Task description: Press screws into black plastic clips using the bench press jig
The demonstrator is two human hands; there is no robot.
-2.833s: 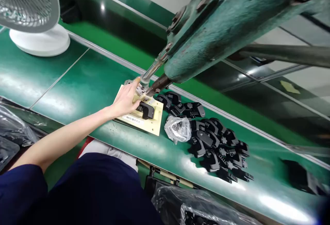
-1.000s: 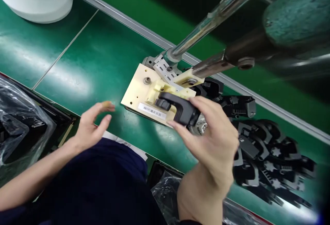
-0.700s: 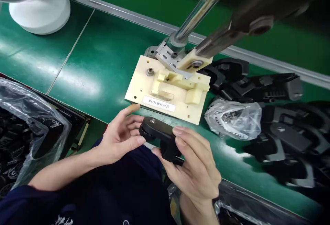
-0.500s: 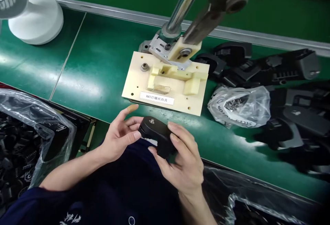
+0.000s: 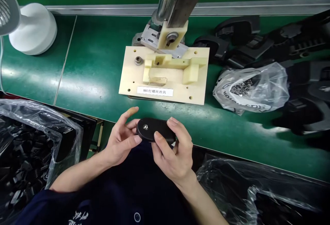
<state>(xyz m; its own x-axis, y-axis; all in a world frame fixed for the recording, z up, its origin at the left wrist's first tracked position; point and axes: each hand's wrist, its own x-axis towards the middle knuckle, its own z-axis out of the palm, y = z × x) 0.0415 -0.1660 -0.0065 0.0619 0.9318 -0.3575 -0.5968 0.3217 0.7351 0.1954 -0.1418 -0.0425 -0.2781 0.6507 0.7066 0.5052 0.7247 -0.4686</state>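
Observation:
A black rounded plastic part with a shiny round metal piece near its left end is held between both hands, in front of the bench edge. My left hand pinches its left end between thumb and fingers, the index finger pointing outward. My right hand grips the right end, thumb on the upper face and fingers over the far side. Just beyond my hands lies a cream fixture plate with raised blocks and a printed label; its nest holds no part.
Behind the plate rises a metal post with a lever arm. To the right are a clear bag of small screws and several black plastic parts. A white fan stands at left. Lined bins flank me below the bench.
The black part has been turned so its flat face with the metal piece points up. My right thumb has shifted from below onto that face. The view has rotated slightly.

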